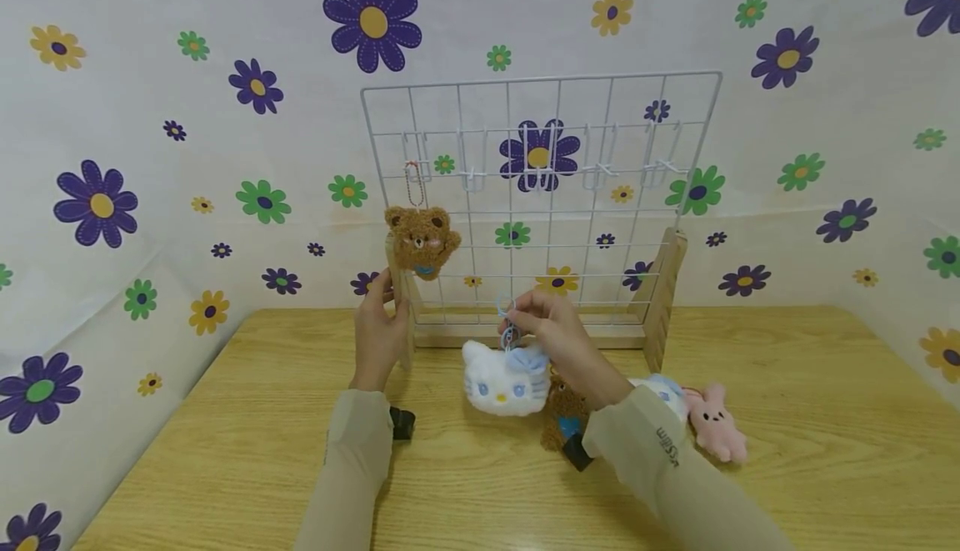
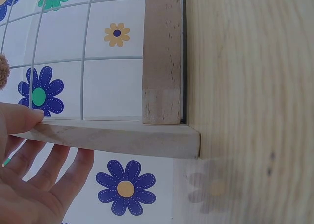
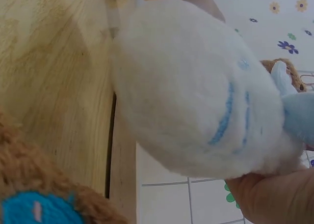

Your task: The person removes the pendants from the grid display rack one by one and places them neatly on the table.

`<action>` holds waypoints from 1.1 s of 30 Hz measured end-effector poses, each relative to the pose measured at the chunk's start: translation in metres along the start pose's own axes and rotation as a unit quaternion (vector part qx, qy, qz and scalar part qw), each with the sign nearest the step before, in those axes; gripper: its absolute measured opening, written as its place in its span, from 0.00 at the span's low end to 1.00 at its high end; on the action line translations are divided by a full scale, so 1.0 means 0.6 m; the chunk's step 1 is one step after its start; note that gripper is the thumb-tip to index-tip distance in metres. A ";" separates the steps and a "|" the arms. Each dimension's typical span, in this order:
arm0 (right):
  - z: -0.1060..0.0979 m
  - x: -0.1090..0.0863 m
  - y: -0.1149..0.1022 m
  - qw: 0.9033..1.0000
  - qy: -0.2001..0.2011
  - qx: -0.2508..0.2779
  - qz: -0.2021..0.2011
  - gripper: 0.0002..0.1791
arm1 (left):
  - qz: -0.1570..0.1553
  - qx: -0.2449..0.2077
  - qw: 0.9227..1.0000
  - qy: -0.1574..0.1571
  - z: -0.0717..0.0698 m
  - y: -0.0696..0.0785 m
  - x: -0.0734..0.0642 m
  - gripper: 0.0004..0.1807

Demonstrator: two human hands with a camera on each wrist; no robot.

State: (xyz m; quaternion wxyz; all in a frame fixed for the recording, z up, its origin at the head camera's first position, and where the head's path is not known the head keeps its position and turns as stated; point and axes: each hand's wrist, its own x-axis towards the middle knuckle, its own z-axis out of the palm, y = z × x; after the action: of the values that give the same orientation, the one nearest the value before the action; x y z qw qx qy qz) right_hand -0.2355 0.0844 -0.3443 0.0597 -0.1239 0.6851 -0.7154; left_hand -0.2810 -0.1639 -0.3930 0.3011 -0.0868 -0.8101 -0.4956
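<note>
My right hand [image 1: 558, 336] pinches the blue ring and chain [image 1: 510, 336] of a white cat plush keychain [image 1: 491, 376], which hangs upright in front of the rack's foot. The plush has a pale blue bow; its side fills much of the right wrist view. With thumb on one side and fingers on the other, my left hand [image 1: 378, 336] grips the left wooden post [image 2: 122, 139] of the white wire grid rack [image 1: 534, 244]. Above that hand, a brown bear plush [image 1: 422, 244] hangs by its bead chain from the leftmost hook.
Several more white hooks [image 1: 538, 177] line the grid to the right. On the wooden table [image 1: 247, 443] lie another brown bear plush [image 1: 558, 405], a white and blue plush [image 1: 667, 397] partly behind the right sleeve, and a pink plush [image 1: 718, 426]. A flower-print cloth backs the rack.
</note>
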 end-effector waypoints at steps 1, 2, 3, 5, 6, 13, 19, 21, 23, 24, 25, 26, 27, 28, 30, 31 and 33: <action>0.001 0.000 0.002 1.000 0.000 -0.003 -0.002 0.06 | 0.000 0.000 1.000 0.000 0.000 0.000 0.000 0.27; 0.001 0.000 0.004 1.000 -0.001 -0.005 -0.002 0.06 | -0.001 0.000 1.000 0.000 -0.001 0.000 0.000 0.27; 0.002 -0.001 0.005 1.000 -0.001 -0.008 -0.001 0.06 | 0.000 0.000 1.000 -0.001 -0.001 0.001 0.000 0.27; 0.003 -0.002 0.009 1.000 -0.002 -0.013 0.000 0.06 | 0.000 -0.003 1.000 -0.001 -0.001 0.001 0.000 0.28; 0.004 -0.003 0.010 1.000 -0.001 -0.017 0.002 0.06 | 0.000 -0.003 1.000 -0.001 -0.001 0.001 0.000 0.27; 0.004 -0.004 0.020 1.000 -0.005 -0.026 0.013 0.07 | 0.001 -0.006 1.000 -0.003 -0.001 0.001 0.001 0.27; 0.004 -0.006 0.024 0.999 -0.011 -0.022 0.025 0.07 | 0.006 -0.005 1.000 0.000 -0.002 0.001 0.001 0.27; 0.005 -0.006 0.026 0.999 -0.015 -0.024 0.029 0.06 | 0.006 -0.006 1.000 0.001 -0.002 0.001 0.000 0.27; 0.005 -0.008 0.028 0.999 -0.015 -0.025 0.037 0.06 | 0.008 -0.006 1.000 0.001 -0.002 0.002 0.000 0.27; 0.005 -0.009 0.029 0.999 -0.016 -0.026 0.041 0.06 | 0.008 -0.006 1.000 0.001 -0.002 0.002 0.000 0.27; 0.005 -0.010 0.030 0.999 -0.017 -0.026 0.042 0.06 | 0.009 -0.006 1.000 0.001 -0.002 0.001 0.000 0.27; 0.005 -0.010 0.030 0.999 -0.018 -0.025 0.043 0.06 | 0.009 -0.006 1.000 0.001 -0.002 0.001 0.000 0.27; 0.005 -0.010 0.031 0.999 -0.020 -0.025 0.043 0.06 | 0.009 -0.007 1.000 0.001 -0.002 0.001 0.000 0.27; 0.005 -0.010 0.033 0.999 -0.022 -0.023 0.042 0.06 | 0.009 -0.007 1.000 0.001 -0.001 0.001 0.000 0.27; 0.004 -0.009 0.035 0.999 -0.030 -0.018 0.039 0.07 | 0.010 -0.008 1.000 0.000 -0.001 0.000 0.001 0.27; 0.004 -0.009 0.036 0.999 -0.034 -0.016 0.037 0.07 | 0.009 -0.007 1.000 0.001 -0.001 0.001 0.000 0.27; 0.003 -0.009 0.039 0.998 -0.040 -0.015 0.037 0.07 | 0.009 -0.006 1.000 0.001 0.000 0.000 0.001 0.26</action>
State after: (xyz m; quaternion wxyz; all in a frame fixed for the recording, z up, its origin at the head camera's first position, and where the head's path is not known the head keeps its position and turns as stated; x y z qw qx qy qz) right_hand -0.2322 0.0828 -0.3682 0.1120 -0.1281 0.6967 -0.6968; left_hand -0.2813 -0.1640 -0.3924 0.3059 -0.0949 -0.8062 -0.4975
